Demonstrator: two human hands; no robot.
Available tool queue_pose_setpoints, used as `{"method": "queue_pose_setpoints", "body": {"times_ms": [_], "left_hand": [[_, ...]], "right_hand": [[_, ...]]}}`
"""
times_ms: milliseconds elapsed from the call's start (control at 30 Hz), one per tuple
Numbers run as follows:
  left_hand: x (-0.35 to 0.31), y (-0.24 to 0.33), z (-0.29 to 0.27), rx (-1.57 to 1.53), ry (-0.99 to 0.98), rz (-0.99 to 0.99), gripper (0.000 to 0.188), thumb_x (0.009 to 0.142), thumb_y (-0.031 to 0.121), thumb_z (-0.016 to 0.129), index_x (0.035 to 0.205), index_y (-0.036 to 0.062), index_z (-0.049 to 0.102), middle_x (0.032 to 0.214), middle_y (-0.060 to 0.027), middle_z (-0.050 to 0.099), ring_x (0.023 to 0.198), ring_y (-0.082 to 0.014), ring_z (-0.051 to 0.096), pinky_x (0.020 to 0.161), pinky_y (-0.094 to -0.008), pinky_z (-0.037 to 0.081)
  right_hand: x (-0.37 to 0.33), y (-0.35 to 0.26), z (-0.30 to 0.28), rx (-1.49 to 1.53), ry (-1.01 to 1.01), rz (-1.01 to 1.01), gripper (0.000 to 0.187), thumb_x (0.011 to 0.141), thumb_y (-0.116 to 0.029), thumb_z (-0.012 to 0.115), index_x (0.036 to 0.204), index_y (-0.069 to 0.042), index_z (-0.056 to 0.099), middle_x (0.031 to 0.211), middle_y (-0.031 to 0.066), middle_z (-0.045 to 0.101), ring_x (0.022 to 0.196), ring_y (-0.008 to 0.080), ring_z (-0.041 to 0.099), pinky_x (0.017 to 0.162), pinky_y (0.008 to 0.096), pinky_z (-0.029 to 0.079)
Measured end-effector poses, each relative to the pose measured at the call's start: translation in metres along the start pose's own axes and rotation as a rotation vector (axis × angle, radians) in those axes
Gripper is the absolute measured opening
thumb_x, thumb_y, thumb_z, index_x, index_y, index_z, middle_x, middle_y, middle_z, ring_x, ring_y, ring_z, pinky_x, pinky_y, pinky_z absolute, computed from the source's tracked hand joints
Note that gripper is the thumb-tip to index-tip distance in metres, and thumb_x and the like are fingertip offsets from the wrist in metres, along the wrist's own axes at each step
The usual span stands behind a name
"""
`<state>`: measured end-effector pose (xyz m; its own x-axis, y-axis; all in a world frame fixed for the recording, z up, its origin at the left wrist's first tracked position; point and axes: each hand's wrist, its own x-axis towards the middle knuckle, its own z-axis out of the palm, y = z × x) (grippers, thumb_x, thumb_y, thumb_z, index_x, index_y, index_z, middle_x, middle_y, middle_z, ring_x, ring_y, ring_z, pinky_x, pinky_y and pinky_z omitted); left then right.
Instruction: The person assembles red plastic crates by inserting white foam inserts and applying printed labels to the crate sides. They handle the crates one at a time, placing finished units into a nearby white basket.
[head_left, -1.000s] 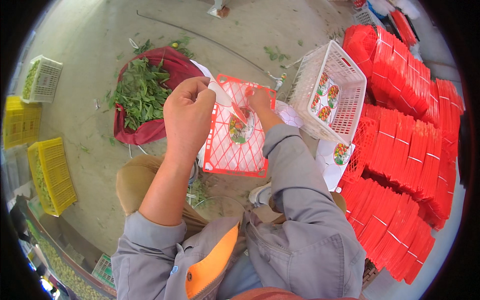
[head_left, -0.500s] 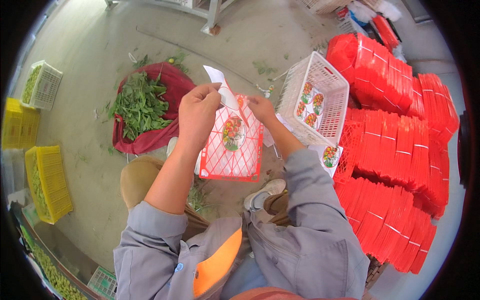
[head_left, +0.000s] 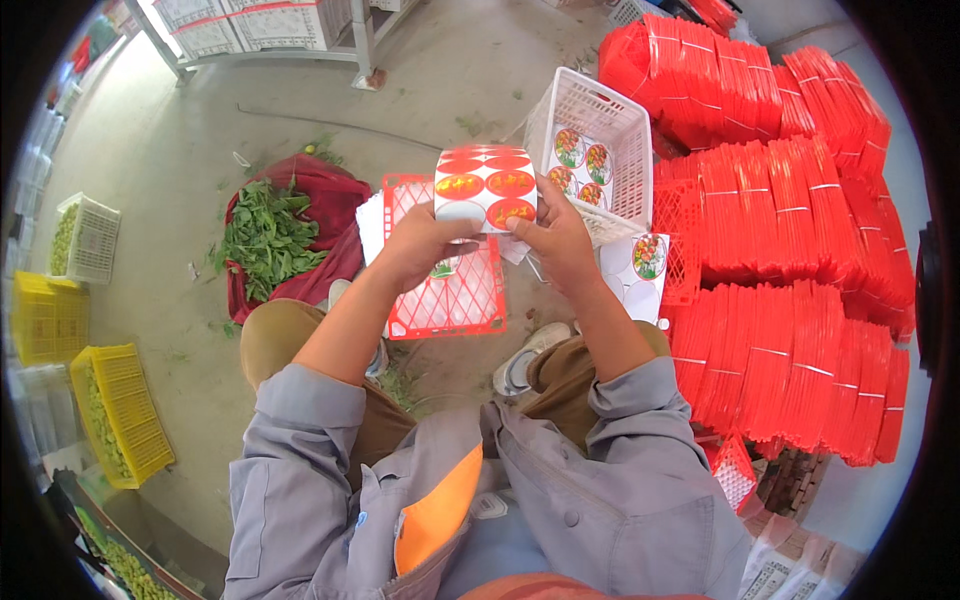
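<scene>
A roll of labels [head_left: 487, 188], white backing with red ovals printed in gold, is held up between my two hands. My left hand [head_left: 428, 243] grips its lower left edge, thumb on the front. On the right side, my right hand [head_left: 560, 238] has its thumb on the front and fingers behind. One oval spot at the lower left shows bare white backing. Below and behind the roll is a red lattice-patterned box [head_left: 455, 305] with white showing through. The roll and my hands cover most of its upper part.
A white plastic crate [head_left: 635, 150] with round fruit-picture labels [head_left: 570, 148] stands at the right. Beside it are bundled red mesh stacks [head_left: 770, 210]. At the left lie green leaves [head_left: 268, 235] on a dark red cloth [head_left: 335, 205], with yellow crates [head_left: 130, 410] beyond.
Earlier my left hand raised a label strip above the red box, with my right hand beside it. Now both hands hold the label roll, its printed face toward me. The view has shifted.
</scene>
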<state>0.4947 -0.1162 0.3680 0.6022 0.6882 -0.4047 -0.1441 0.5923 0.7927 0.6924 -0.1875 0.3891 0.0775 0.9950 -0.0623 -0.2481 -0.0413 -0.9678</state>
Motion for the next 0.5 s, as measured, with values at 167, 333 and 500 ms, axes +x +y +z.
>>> {"method": "queue_pose_setpoints", "body": {"times_ms": [167,333,500], "left_hand": [[0.003,-0.019,0.011,0.049,0.008,0.08,0.026,0.089,0.012,0.075,0.111,-0.002,0.069,0.101,-0.0066,0.071,0.089,-0.0137,0.067,0.076,-0.0295,0.055],[0.026,-0.031,0.016,0.35,0.264,0.239,0.023,0.086,0.019,0.08,0.083,-0.0024,0.074,0.071,-0.0028,0.066,0.063,-0.0086,0.056,0.056,-0.0277,0.044],[0.04,-0.039,0.024,0.418,0.225,0.369,0.024,0.087,0.018,0.079,0.083,-0.0052,0.073,0.069,-0.0005,0.065,0.06,-0.0087,0.055,0.055,-0.0294,0.044]], "right_hand": [[-0.007,0.007,-0.016,-0.168,0.063,0.027,0.072,0.089,0.0,0.07,0.153,-0.002,0.037,0.12,0.012,0.065,0.108,0.0173,0.065,0.093,0.0335,0.053],[-0.006,0.022,-0.02,-0.933,0.278,-0.431,0.038,0.087,-0.004,0.076,0.124,-0.006,0.068,0.099,0.0068,0.066,0.086,0.0151,0.065,0.079,0.0284,0.054],[-0.003,0.037,-0.016,-0.754,0.261,-0.37,0.021,0.085,-0.004,0.077,0.105,-0.004,0.077,0.097,0.0079,0.067,0.079,0.0169,0.066,0.07,0.0301,0.054]]}}
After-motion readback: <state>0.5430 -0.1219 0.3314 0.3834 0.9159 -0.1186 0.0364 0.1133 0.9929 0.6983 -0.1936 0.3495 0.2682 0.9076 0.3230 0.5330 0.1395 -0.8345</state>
